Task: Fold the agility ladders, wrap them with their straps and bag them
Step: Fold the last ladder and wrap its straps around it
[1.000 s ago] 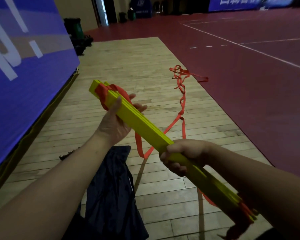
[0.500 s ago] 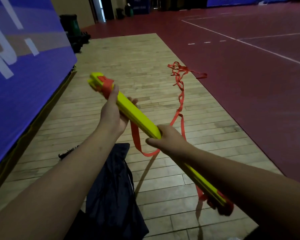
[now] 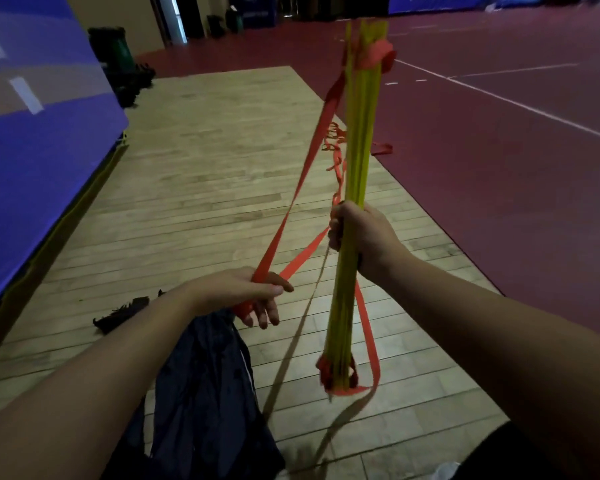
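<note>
Yellow rungs [image 3: 359, 133] now stand upright at centre frame, gripped by your right hand [image 3: 361, 237]; your left hand [image 3: 243, 291], released from them, pinches the strap [image 3: 313, 147]: wrapping can begin.

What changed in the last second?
The ladder swung from slanted to upright, gripped mid-length by the right hand. The left hand let go of it and now holds the strap, drawn out leftward. The bag stays on the floor.

right hand [image 3: 361, 237] grips upright yellow rungs [image 3: 359, 140] | left hand [image 3: 253, 292] holds red strap [image 3: 305, 174] — taut
</note>
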